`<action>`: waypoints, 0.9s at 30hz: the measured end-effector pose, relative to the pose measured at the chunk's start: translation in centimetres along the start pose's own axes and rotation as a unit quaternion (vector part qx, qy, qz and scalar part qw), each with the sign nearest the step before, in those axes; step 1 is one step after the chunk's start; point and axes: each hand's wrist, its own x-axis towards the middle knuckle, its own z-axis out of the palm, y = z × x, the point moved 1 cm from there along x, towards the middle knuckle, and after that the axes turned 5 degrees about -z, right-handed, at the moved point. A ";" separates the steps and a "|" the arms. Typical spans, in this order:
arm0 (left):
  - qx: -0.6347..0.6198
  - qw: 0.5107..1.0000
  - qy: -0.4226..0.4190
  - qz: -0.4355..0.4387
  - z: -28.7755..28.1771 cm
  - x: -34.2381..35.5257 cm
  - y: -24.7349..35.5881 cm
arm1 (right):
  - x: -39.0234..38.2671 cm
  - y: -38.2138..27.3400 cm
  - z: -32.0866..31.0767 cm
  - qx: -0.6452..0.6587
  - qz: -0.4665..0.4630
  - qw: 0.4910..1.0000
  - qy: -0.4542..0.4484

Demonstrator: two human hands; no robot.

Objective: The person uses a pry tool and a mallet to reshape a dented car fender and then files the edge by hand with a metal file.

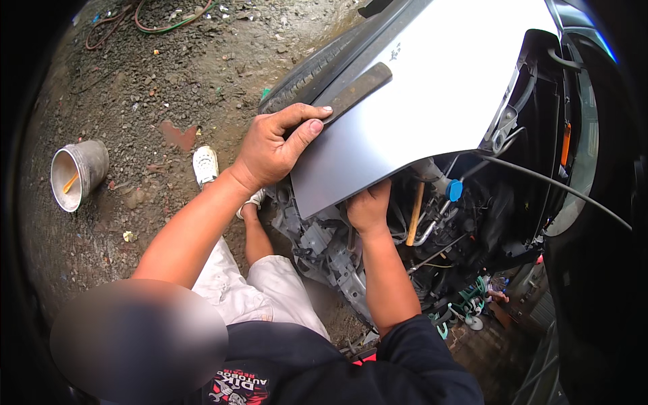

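Note:
My left hand (pixel 280 145) is closed around one end of a flat, dark metal bar (pixel 364 86). The bar lies along the outer face of a silver-grey car fender (pixel 412 115), near its edge above the tire. A small dark scuffed patch shows on the paint beyond the bar. My right hand (pixel 370 208) reaches in under the fender's inner edge from the engine bay side. Its fingers are hidden behind the panel, so what they touch or hold does not show.
In the open engine bay (pixel 466 223) are a wooden handle (pixel 415 212), a blue cap (pixel 454 190) and a long thin rod (pixel 553 182). Exposed metal front structure (pixel 317 239) sits by my legs. A grey bucket (pixel 88 169) lies on the gravel to the left; hoses (pixel 162 28) lie beyond.

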 end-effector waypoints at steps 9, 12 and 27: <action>-0.034 0.995 0.096 0.015 -1.4 0.1 0.2 | -0.4 0.7 0.2 0.012 0.000 1.000 -0.015; -0.072 0.995 0.062 -0.010 -0.3 -0.6 -0.5 | -0.4 0.9 0.1 -0.019 0.001 0.999 -0.030; -0.019 0.999 0.040 0.015 -0.2 -0.3 -2.5 | 0.2 1.2 0.8 -0.103 -0.118 0.987 -0.040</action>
